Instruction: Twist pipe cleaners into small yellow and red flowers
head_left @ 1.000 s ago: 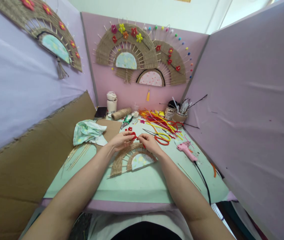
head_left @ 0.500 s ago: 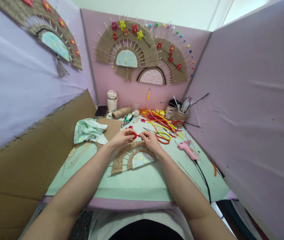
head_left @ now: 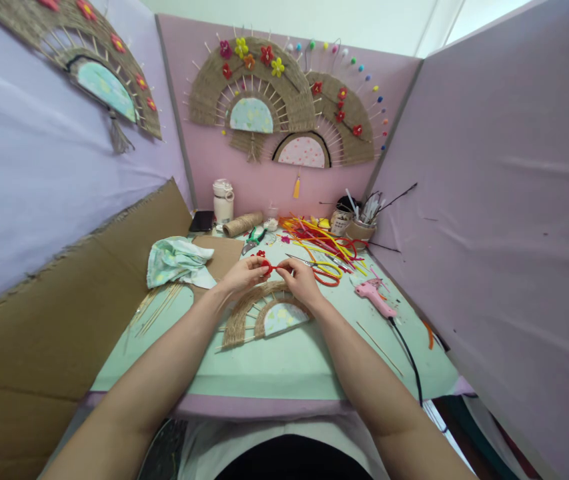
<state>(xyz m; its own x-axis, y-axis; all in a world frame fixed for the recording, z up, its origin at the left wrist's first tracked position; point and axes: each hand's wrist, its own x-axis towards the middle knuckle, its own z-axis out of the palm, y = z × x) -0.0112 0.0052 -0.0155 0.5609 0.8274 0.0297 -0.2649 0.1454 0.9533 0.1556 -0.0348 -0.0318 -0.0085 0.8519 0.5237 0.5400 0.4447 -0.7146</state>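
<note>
Between my two hands is a bent red pipe cleaner [head_left: 267,268], held above the table. My left hand [head_left: 244,276] pinches its looped part, and the fingertips of my right hand [head_left: 298,277] grip the short end that sticks out to the right. Just below lies a twine-woven fan [head_left: 238,321] with a pale floral half-round centre [head_left: 284,319]; my right wrist and hand cover its right side. Behind my left fingertips sits a small red flower [head_left: 261,253]. Scissors [head_left: 328,272] with red and yellow handles lie right behind my right hand.
A pink glue gun [head_left: 375,297] with a black cord rests at the right. Pipe cleaners [head_left: 314,237] are heaped at the back. Crumpled floral cloth [head_left: 178,261], thin sticks [head_left: 160,309], pliers [head_left: 254,240], a twine roll [head_left: 243,224] and a white bottle [head_left: 223,201] stand or lie leftward.
My hands have drawn slightly apart, and more of the red pipe cleaner shows between them. The whole view has shifted a little; the fan stays in place on the table.
</note>
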